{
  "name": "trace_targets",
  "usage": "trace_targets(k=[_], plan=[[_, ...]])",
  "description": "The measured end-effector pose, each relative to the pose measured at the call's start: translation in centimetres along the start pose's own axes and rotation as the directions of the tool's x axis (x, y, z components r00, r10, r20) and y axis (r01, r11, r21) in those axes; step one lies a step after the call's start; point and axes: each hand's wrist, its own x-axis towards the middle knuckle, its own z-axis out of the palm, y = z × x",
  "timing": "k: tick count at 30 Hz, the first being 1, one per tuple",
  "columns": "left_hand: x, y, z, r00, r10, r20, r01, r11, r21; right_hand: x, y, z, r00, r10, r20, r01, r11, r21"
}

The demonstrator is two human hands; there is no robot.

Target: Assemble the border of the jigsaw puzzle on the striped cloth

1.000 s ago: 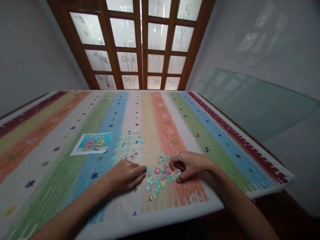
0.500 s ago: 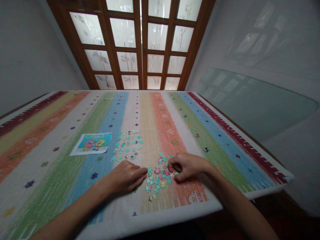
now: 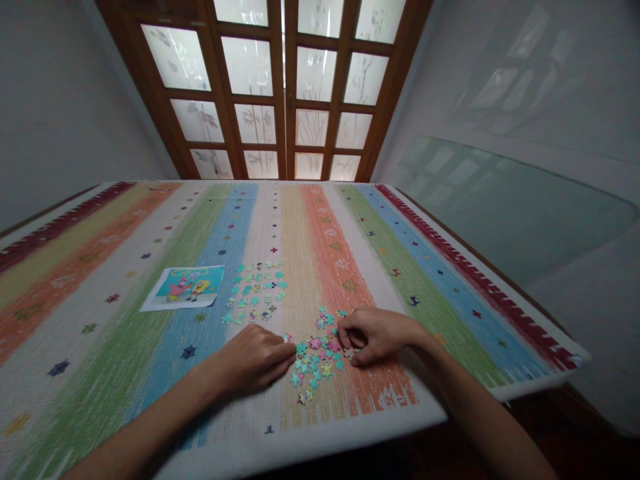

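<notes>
A loose pile of small jigsaw puzzle pieces (image 3: 314, 363), mostly turquoise with some pink and yellow, lies near the table's front edge. My left hand (image 3: 260, 355) rests at the pile's left side, fingers curled and pressed together; what they hold, if anything, is hidden. One pinkish piece (image 3: 287, 338) shows just beyond its fingertips. At the pile's right side, my right hand (image 3: 375, 333) has its thumb and index finger closed about a pale jigsaw puzzle piece (image 3: 349, 354). Farther back, several pieces (image 3: 257, 289) lie spread out in rough rows.
Left of the rows lies a printed cartoon picture (image 3: 185, 288) on white paper. A striped cloth (image 3: 300, 227) covers the table. Behind it stand wooden doors with frosted panes (image 3: 258, 123); a glass panel (image 3: 500, 207) leans along the right wall.
My left hand has shifted very slightly, and a pinkish piece now shows beyond its fingertips. My right hand's thumb has moved a little right, and the pale piece between its fingers shows more.
</notes>
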Motion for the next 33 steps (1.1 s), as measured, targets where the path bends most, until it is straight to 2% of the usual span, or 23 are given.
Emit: trace_targets(k=[5,9,12,17,22,27,31,33], plan=[[0.0,-0.4,-0.3,0.997,-0.072,0.004,0.072,0.997,0.036,0.1,0.4,0.2,0.995,-0.096,-0.007,0.096,0.993,0.072],[-0.2,-0.8,-0.5,0.986,-0.169,0.007,0.168,0.983,0.074,0.1,0.7,0.2,0.987,-0.161,-0.021,0.162,0.984,0.078],[-0.3,-0.8,-0.7,0.979,-0.202,0.032,0.198,0.975,0.095,0.0,0.7,0.2,0.980,-0.197,-0.020,0.198,0.977,0.082],[-0.3,-0.7,-0.9,0.976,-0.212,0.051,0.205,0.973,0.109,-0.2,0.4,0.0,0.969,-0.214,-0.122,0.225,0.970,0.089],[-0.2,-0.8,-0.6,0.991,-0.126,0.047,0.122,0.989,0.084,-0.2,0.3,-0.2,0.954,-0.170,-0.245,0.202,0.973,0.110],[-0.2,-0.4,-0.2,0.998,-0.065,0.028,0.063,0.997,0.038,-0.3,0.7,-0.4,0.964,-0.220,-0.150,0.236,0.967,0.099],[-0.1,-0.1,0.0,0.999,-0.044,0.026,0.044,0.999,0.016,-1.0,1.0,-0.8,0.971,-0.239,-0.032,0.241,0.953,0.183],[0.0,-0.1,0.1,0.999,-0.036,0.027,0.036,0.999,0.014,-1.4,1.0,-1.3,0.967,-0.245,-0.066,0.253,0.944,0.213]])
